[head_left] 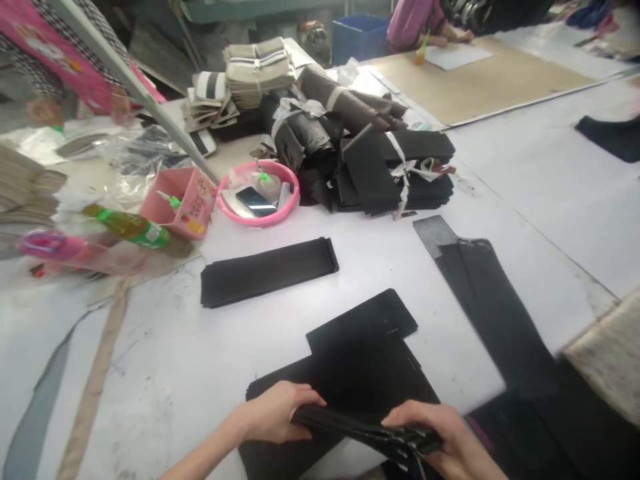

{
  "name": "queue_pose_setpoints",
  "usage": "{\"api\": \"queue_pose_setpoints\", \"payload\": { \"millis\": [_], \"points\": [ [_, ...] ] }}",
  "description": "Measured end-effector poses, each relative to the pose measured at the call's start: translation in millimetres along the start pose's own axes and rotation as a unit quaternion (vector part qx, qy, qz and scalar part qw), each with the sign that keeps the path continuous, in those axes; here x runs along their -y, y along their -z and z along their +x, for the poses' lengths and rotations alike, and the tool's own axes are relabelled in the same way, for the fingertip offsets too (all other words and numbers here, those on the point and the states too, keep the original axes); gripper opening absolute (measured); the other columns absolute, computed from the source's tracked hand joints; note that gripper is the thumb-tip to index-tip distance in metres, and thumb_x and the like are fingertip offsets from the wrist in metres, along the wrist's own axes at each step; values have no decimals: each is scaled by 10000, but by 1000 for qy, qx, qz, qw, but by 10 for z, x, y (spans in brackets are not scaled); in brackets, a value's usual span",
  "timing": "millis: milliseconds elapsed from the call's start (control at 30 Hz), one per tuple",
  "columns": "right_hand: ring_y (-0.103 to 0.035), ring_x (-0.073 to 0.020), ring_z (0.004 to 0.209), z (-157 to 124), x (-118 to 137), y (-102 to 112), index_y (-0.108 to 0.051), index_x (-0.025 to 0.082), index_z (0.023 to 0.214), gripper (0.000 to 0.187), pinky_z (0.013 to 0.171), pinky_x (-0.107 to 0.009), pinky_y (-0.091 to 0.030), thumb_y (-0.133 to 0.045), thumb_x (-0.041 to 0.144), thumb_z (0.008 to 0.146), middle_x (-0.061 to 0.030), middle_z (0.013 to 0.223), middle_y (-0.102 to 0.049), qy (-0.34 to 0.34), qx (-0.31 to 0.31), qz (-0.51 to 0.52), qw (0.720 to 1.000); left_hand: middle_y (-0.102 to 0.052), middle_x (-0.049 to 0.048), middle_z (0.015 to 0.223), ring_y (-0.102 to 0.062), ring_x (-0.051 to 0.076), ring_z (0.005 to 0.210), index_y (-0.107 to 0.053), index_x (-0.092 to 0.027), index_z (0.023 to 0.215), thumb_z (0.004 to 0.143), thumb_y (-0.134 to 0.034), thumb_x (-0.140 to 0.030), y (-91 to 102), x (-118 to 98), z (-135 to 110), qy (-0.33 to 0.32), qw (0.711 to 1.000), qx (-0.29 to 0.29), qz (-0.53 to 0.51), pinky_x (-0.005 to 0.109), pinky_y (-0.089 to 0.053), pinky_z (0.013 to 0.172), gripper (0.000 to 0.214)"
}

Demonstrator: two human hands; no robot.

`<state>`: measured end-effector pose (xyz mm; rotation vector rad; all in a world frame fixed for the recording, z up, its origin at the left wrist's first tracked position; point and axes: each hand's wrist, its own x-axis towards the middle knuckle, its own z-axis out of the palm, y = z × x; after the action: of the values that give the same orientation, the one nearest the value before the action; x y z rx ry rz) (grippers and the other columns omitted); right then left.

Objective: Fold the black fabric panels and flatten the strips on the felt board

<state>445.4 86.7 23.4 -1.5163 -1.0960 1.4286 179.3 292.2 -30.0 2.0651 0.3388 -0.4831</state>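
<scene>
Close to the table's front edge, my left hand [280, 412] and my right hand [437, 433] grip a bundle of thin black sheets [357, 430] from its two ends. The bundle is tilted, with its layered edges facing me, and the left thumb lies along its top. Whether the sheets are leather or fabric I cannot tell. Beneath and beyond the hands lie wider black pieces [360, 373], partly covered by the bundle. A neat stack of long black strips [270, 270] rests farther back. To the right, dark panels [490, 307] hang over the near edge.
A pink round basket [297, 200] holds a phone [256, 201] and a bottle. Beside it stand a pink box [193, 207] and a green-labelled bottle [127, 227]. Tied black bundles [370, 173] lie behind. Co-workers' hands [465, 37] work at the back right and back left.
</scene>
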Motion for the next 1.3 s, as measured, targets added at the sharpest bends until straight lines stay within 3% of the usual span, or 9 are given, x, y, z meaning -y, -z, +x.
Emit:
{"api": "queue_pose_setpoints", "payload": {
  "millis": [133,233,367,467,633,933,1033,1133,1300],
  "points": [
    [-654,-249,918,-78,87,-7,-716,258,1011,264,822,-336,-500,-552,438,907,-82,1004,-704,29,49,0,998,-698,-27,921,-647,170,831,-667,-279,1002,716,-663,-206,-219,209,-458,78,996,-14,-48,222,-452,715,296],
    [-645,-245,951,-29,178,-19,-705,257,1021,243,859,-352,-489,-549,412,917,-85,1028,-697,23,49,5,998,-642,-40,757,-581,135,677,-638,-220,796,738,-574,-178,-203,164,-807,116,991,-36,-56,205,-373,581,96],
    [-638,-235,933,244,187,-118,-692,225,997,191,825,-341,-493,-617,359,882,-82,1013,-689,43,50,54,996,-571,-55,696,-522,126,646,-629,-216,820,765,-555,-253,-90,97,-1293,163,980,-71,-86,200,-347,568,99],
    [-627,-195,848,505,122,-289,-698,208,946,157,721,-279,-481,-697,306,823,-60,974,-683,25,56,48,997,-519,-58,648,-491,119,595,-639,-208,836,728,-553,-255,-163,214,-1569,202,972,-60,-105,201,-324,532,146],
    [-602,-174,804,705,155,-526,-705,190,931,153,685,-256,-453,-706,283,810,-44,920,-680,11,87,14,996,-508,-60,623,-474,119,591,-649,-205,790,690,-532,-223,-544,486,-1816,229,963,-90,-115,206,-292,527,154],
    [-612,-203,831,728,273,-513,-676,189,936,197,720,-297,-482,-631,365,860,-64,945,-673,7,144,-28,989,-670,-30,796,-597,198,783,-680,-190,893,737,-552,-282,-924,570,-1984,240,915,-196,-258,231,-424,678,222],
    [-623,-207,833,713,249,-470,-684,211,939,203,717,-296,-504,-640,391,857,-63,960,-678,-3,107,-35,994,-683,-28,796,-603,191,762,-684,-201,863,787,-562,-333,-803,414,-2094,260,917,-212,-216,227,-422,666,196],
    [-643,-252,942,755,283,-425,-700,221,925,174,809,-338,-537,-655,369,846,-83,996,-691,32,49,-3,998,-655,-12,724,-596,168,687,-647,-189,766,842,-545,-346,-474,158,-2322,273,927,-224,-126,220,-391,621,202],
    [-622,-264,1079,1142,370,-511,-702,241,919,112,1073,-447,-413,-669,317,844,-67,1044,-702,125,-20,26,992,-688,2,897,-622,171,808,-676,-259,947,898,-475,-242,89,-41,-2604,271,916,-294,-7,237,-401,727,208]
  ]
}}
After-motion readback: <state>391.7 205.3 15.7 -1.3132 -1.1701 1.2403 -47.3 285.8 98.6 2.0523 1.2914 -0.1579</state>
